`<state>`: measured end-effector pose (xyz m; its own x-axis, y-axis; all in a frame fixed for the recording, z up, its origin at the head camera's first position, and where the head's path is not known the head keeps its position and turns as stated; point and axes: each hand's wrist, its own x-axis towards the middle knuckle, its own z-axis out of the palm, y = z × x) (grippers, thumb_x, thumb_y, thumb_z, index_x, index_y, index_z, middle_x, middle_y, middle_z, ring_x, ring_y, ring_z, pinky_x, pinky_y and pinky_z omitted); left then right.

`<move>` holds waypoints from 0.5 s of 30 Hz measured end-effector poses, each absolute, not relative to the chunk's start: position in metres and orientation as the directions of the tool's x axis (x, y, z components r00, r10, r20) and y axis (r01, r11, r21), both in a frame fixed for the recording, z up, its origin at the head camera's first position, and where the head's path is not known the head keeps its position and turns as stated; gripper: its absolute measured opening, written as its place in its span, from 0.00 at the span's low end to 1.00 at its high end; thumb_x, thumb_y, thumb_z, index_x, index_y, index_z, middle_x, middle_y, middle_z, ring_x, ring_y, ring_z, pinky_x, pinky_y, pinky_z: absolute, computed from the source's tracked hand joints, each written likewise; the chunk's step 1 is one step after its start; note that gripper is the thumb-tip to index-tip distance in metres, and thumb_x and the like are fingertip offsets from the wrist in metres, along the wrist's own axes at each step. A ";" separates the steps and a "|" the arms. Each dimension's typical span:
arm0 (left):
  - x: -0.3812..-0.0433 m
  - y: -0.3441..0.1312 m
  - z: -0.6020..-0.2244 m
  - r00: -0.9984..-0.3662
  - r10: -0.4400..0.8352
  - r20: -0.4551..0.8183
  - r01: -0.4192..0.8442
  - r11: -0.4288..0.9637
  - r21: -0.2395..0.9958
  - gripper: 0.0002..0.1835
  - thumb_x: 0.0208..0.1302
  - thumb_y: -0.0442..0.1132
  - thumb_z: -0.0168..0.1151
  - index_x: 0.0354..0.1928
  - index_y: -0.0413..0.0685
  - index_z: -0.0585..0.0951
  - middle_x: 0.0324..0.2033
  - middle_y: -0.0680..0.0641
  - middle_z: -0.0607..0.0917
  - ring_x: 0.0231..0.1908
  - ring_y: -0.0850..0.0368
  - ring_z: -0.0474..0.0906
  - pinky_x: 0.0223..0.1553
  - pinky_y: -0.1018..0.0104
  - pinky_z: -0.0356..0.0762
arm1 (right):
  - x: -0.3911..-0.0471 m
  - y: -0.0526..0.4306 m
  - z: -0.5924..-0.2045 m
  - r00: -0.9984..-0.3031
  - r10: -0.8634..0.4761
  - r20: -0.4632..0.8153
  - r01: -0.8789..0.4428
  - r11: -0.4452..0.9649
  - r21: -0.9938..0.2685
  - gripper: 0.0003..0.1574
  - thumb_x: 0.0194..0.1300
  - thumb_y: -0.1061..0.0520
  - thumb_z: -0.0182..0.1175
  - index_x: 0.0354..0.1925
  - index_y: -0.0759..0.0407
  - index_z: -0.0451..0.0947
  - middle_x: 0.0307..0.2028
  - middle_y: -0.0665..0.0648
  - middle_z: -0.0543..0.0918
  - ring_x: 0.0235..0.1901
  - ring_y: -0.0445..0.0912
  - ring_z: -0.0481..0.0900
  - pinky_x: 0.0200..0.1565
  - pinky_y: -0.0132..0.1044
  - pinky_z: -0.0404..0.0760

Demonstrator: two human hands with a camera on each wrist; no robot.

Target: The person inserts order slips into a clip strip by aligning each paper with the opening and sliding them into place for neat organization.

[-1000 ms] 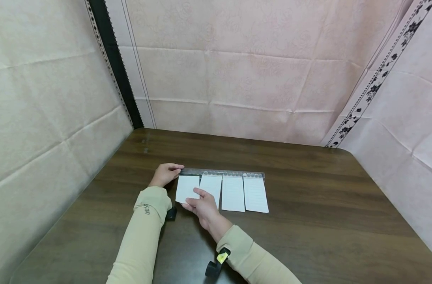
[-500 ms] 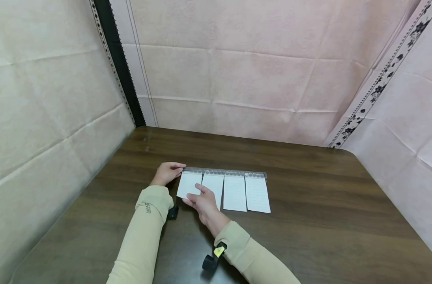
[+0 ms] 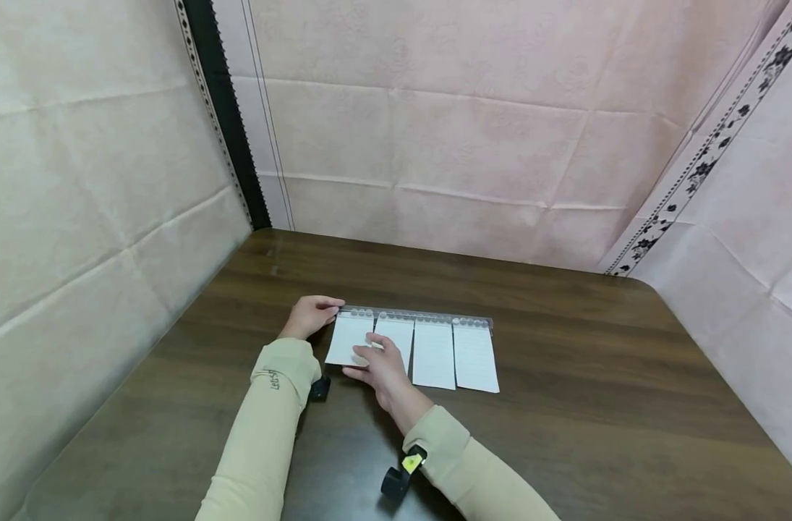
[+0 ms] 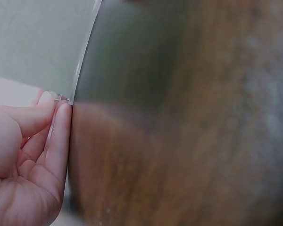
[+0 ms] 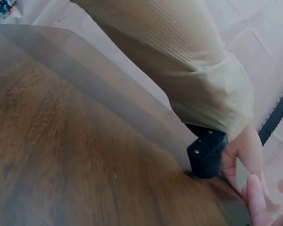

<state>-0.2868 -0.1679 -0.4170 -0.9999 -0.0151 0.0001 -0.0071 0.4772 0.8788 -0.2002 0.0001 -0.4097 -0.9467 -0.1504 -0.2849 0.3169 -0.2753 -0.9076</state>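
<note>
A clear plastic strip (image 3: 435, 316) with a row of round marks lies across the top edges of several white paper sheets on the table. My left hand (image 3: 309, 317) pinches the strip's left end; the left wrist view shows thumb and fingertips (image 4: 63, 110) meeting at a clear corner. Over the lower part of the leftmost sheet (image 3: 348, 336) is my right hand (image 3: 385, 370), its thumb and fingers spread apart. In the right wrist view only part of the right hand's fingers (image 5: 256, 197) shows. To the right lie the lined sheets (image 3: 434, 354), side by side with narrow gaps.
The dark wood-grain table (image 3: 597, 391) extends around the sheets. Pale cloth walls (image 3: 467, 145) enclose its back and sides. A black camera mount (image 3: 396, 481) hangs at the right wrist, and another (image 3: 319, 389) sits at the left wrist.
The leftmost sheet has slid away from me until its top edge lies at the strip like the others. My right hand has loosened from its lower edge. The left hand keeps its pinch.
</note>
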 end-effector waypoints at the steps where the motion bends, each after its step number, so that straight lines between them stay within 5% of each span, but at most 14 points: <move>1: -0.287 -0.168 -0.417 -1.000 -0.014 -0.001 -0.007 0.479 0.878 0.13 0.66 0.32 0.56 0.50 0.39 0.81 0.50 0.38 0.79 0.46 0.50 0.77 0.45 0.63 0.76 | -0.200 0.003 -0.409 -0.947 -0.144 -0.288 0.318 -0.275 -0.907 0.29 0.64 0.66 0.54 0.61 0.70 0.59 0.52 0.69 0.65 0.40 0.55 0.77 0.38 0.42 0.81; 7: -0.286 -0.167 -0.417 -1.000 -0.017 -0.011 -0.018 0.458 0.889 0.13 0.66 0.31 0.55 0.50 0.38 0.81 0.51 0.37 0.79 0.47 0.49 0.77 0.46 0.63 0.76 | -0.203 0.015 -0.412 -0.943 -0.112 -0.314 0.333 -0.302 -0.893 0.24 0.64 0.68 0.48 0.58 0.72 0.59 0.41 0.63 0.67 0.25 0.47 0.70 0.38 0.43 0.81; 15: -0.288 -0.166 -0.419 -0.999 -0.031 -0.012 -0.024 0.445 0.895 0.13 0.66 0.31 0.55 0.50 0.38 0.81 0.51 0.38 0.79 0.48 0.49 0.76 0.46 0.64 0.76 | -0.207 0.024 -0.416 -0.946 -0.112 -0.304 0.324 -0.297 -0.898 0.22 0.63 0.69 0.45 0.56 0.70 0.58 0.36 0.62 0.70 0.26 0.49 0.73 0.38 0.44 0.81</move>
<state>-0.2876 -0.1659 -0.4193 -0.9994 -0.0311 -0.0116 -0.0243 0.4449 0.8952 -0.2067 0.0242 -0.4160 -0.9459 -0.1121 -0.3044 0.3242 -0.2972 -0.8981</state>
